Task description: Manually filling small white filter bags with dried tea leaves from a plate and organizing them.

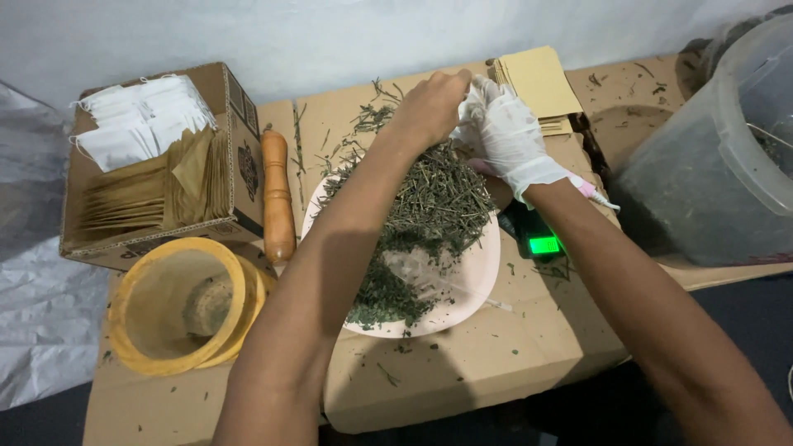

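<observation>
Cardboard-covered table (462, 363) against white wall (330, 33)

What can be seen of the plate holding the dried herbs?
The plate is round, shallow and pale pinkish white, resting flat on brown cardboard in the middle of the work surface. A heap of dried green stems and crumbled leaves covers most of it, leaving the near right part bare. The left forearm crosses over its left side. A small scale with a lit green display sits against its right edge.

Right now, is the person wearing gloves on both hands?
No: only the right hand wears a white glove, while the left hand is bare above the dried herbs.
</observation>
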